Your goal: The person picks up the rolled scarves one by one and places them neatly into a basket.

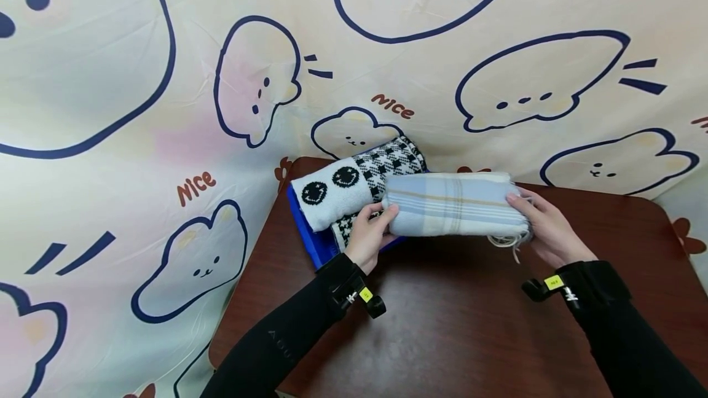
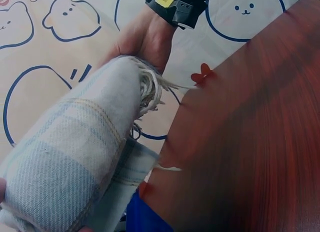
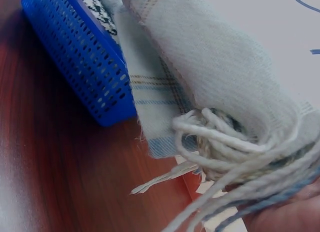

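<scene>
A rolled scarf [image 1: 453,204] in pale blue and white plaid is held up level between both hands, above the table and the right part of the basket. My left hand [image 1: 367,238] grips its left end, thumb in front. At the right end my right hand [image 1: 553,232] grips it beside the loose fringe [image 3: 225,147]. A loose flap [image 3: 150,102] of the scarf hangs below the roll in the right wrist view. The blue plastic basket [image 1: 304,232] holds a white roll with black smiley faces [image 1: 332,192] and a black-and-white houndstooth roll [image 1: 393,161].
The dark brown wooden table [image 1: 459,324] lies under the work, with the basket at its back left. A cloth backdrop [image 1: 193,78] with cartoon drawings hangs behind and left of the table.
</scene>
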The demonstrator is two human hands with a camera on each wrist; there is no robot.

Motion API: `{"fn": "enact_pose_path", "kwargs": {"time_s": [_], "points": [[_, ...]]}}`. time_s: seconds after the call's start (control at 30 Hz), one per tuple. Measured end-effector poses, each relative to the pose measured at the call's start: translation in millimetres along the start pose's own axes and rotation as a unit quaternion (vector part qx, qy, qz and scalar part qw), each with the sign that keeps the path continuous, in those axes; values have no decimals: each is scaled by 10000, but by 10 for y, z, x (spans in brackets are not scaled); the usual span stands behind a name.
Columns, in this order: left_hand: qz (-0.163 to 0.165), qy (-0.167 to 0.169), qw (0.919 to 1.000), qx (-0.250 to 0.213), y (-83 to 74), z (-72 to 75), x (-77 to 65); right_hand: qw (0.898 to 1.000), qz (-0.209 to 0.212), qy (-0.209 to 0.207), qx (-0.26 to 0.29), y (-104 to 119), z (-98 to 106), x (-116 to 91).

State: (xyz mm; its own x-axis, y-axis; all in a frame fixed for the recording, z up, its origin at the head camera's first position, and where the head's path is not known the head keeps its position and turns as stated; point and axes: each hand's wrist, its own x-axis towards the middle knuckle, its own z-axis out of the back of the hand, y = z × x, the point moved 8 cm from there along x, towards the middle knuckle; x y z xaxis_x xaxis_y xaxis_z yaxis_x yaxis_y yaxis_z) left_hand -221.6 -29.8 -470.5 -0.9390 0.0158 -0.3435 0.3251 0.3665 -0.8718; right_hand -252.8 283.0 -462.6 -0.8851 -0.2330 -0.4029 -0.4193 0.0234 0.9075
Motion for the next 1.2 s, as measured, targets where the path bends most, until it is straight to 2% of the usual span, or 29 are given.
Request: {"fn": "enact_pose_path", "kwargs": {"time_s": [0.4,1.2], "points": [[-40,-22,10000,-55,-37,172,-67,9982,148,340,472,39,-198,88],[-90,-231,9996,105,-118,452,-169,9990,26,239,-372,76,-479,268]]}}
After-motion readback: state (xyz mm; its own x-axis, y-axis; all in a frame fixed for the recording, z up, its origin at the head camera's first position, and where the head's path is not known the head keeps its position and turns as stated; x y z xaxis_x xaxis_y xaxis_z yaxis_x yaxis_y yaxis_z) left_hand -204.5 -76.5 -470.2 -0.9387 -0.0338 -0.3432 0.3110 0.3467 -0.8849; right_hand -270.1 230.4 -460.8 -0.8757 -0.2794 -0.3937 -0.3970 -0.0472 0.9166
